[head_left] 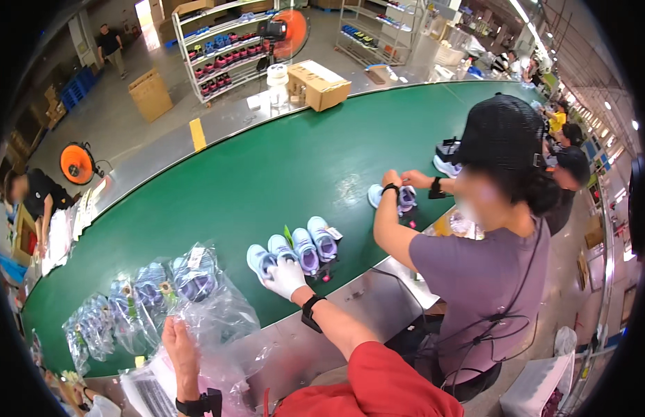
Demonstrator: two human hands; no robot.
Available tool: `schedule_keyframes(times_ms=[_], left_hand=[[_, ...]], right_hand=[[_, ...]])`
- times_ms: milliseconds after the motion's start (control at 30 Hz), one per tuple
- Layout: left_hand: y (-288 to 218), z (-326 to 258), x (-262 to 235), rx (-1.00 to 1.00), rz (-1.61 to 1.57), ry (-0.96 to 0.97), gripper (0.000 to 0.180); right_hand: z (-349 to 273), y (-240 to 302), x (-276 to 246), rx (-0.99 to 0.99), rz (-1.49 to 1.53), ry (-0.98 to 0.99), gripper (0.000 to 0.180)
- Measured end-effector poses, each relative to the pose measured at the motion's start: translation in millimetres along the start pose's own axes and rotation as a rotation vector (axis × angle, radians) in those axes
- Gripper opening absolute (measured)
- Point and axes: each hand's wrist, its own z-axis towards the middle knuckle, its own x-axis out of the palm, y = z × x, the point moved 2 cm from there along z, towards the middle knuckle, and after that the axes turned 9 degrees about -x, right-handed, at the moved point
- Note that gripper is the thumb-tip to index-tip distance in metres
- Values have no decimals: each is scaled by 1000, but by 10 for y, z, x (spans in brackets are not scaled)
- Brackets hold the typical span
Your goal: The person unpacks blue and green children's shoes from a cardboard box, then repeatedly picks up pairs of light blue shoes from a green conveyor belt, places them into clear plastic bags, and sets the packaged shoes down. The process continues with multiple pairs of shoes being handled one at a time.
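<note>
My right hand (286,279), in a white glove, grips the heels of a pair of light blue sneakers (260,258) on the green belt. Right beside them stands another pair of blue and lilac sneakers (305,251), with a tag and a small pink piece close by. My bare left hand (178,342) is raised at the belt's near edge, fingers closed on the edge of a clear plastic bag (228,323). Just beyond that bag lies a bagged pair of sneakers (195,274). Several more bagged pairs (121,302) are lined up to its left.
At my right a co-worker (482,264) in a purple shirt and black cap handles a sneaker (406,199) on the belt (267,174). A cardboard box (319,85) sits on the far metal ledge. Printed sheets (152,390) lie near my left forearm. Shoe racks (221,55) and fans stand beyond.
</note>
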Motion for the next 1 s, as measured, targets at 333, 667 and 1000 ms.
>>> schedule_keyframes(times_ms=[333, 667, 1000], left_hand=[[332, 460, -41, 61, -41, 157, 19], [-94, -404, 1015, 533, 336, 278, 19], [-644, -996, 961, 810, 977, 879, 9]], right_hand=[[-1114, 704, -1544, -266, 1548, -175, 31], [-1628, 1271, -897, -515, -213, -162, 21], [-1476, 1329, -970, -541, 136, 53, 25]])
